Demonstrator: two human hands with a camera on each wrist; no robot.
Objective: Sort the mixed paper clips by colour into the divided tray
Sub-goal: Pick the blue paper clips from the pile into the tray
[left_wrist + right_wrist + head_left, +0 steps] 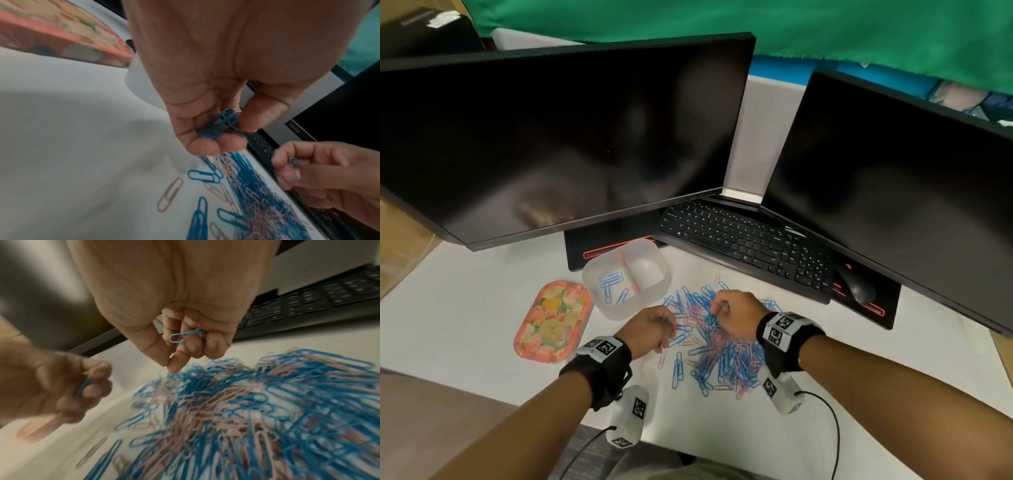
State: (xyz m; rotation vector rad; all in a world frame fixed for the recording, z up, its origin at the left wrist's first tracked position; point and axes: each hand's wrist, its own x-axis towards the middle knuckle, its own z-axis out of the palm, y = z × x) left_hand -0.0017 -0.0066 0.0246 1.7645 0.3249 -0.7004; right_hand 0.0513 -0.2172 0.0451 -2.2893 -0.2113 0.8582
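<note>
blue and pink paper clips in one tangled pile [714, 346] on the white desk [465, 315], straight in front, under and between both hands. left hand [650, 330] curled round a small bunch of blue clips [219, 125], pinched by thumb and fingers. right hand [736, 313] has one blue clip [186, 336] tucked in its curled fingers, thumb and forefinger tips closed just above the pile. divided tray [654, 291] sits up and left of the pile, just beyond the left hand, so left is nearer for the drop. its left compartment already has a few blue clips [611, 282]; right compartment looks bare, hard to be sure through the frosted wall. tray's divider runs roughly away from the person. flowered tray [551, 322] just left of the divided tray, touching or nearly. exact count in the left bunch can't be made out; right wrist view is motion-blurred. keyboard [746, 240] behind the pile.
</note>
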